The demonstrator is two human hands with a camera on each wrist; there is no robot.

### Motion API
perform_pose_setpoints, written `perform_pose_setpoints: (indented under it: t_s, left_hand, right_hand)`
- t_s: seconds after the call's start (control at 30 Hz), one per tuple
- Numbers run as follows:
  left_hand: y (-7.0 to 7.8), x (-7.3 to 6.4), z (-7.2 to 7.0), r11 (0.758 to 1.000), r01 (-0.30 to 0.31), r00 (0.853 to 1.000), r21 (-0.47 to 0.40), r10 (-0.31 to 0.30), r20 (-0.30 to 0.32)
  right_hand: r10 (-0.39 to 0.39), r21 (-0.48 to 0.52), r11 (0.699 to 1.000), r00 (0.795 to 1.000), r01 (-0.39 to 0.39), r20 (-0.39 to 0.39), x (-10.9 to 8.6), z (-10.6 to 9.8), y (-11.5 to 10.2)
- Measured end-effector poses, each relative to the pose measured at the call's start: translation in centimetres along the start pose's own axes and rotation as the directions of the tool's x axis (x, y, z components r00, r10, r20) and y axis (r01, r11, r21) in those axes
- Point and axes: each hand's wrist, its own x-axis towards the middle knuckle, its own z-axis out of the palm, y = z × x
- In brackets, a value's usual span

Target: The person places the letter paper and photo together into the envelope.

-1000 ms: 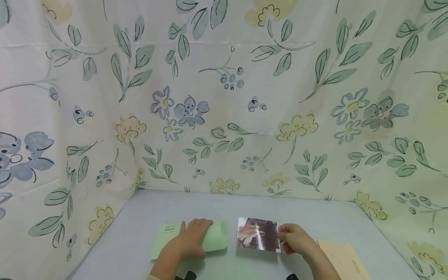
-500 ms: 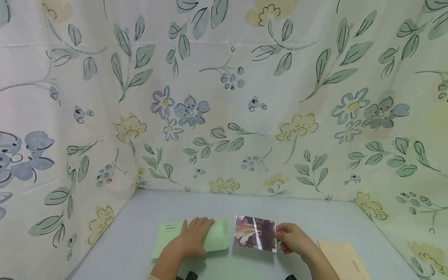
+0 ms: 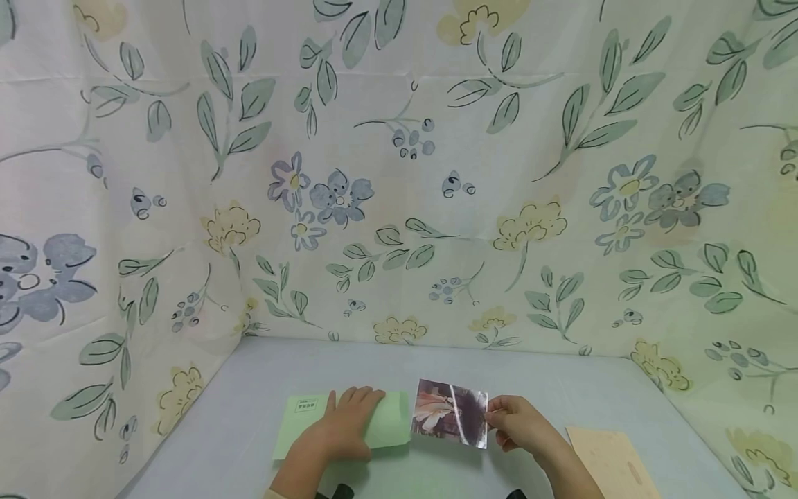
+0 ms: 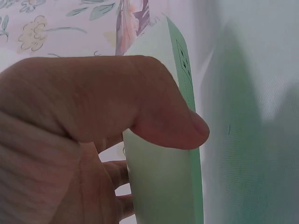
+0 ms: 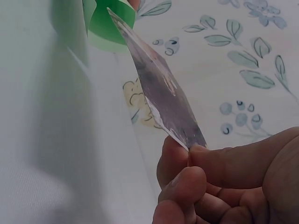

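Note:
My left hand (image 3: 339, 431) grips a light green envelope (image 3: 391, 424) across its width, thumb on one long edge and fingers on the other. In the right wrist view the mouth of the envelope (image 5: 108, 24) bulges open. My right hand (image 3: 522, 424) pinches the right edge of a glossy photo print (image 3: 444, 414) between thumb and fingers. The photo is held up off the table, its left edge close by the envelope's right end. Whether its leading corner is just inside the mouth or in front of it, I cannot tell.
A tan paper envelope or card (image 3: 607, 457) lies on the pale table (image 3: 530, 371) at the right. Floral cloth (image 3: 399, 208) hangs behind the table and along both sides. Two dark objects (image 3: 341, 492) show at the bottom edge, near my wrists.
My right hand has carried the photo left, up to the envelope's right end, and the photo has tilted slightly. The envelope and my left hand have shifted slightly right.

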Motion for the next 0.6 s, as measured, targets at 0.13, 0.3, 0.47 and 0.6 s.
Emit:
perform_pose_setpoints:
  t_s: [0.13, 0.3, 0.47, 0.6]
  left_hand:
    - [0.16, -0.07, 0.01, 1.000, -0.011, 1.000, 0.002, 0.011, -0.003]
    - [0.45, -0.03, 0.00, 1.000, -0.017, 1.000, 0.017, 0.017, 0.000]
    - [0.65, 0.06, 0.12, 0.999, -0.026, 1.000, 0.036, 0.025, 0.005]
    - [0.84, 0.10, 0.31, 0.998, -0.034, 0.999, 0.056, 0.033, 0.004]
  right_hand:
    - [-0.004, 0.012, 1.000, 1.000, 0.004, 0.009, -0.03, 0.07, -0.07]
    - [-0.008, 0.025, 1.000, 1.000, 0.008, 0.022, -0.09, 0.09, -0.13]
    - [0.002, 0.025, 1.000, 1.000, -0.002, 0.027, 0.04, 0.16, -0.05]
    - [0.011, 0.003, 1.000, 1.000, -0.011, 0.010, 0.20, 0.32, -0.07]
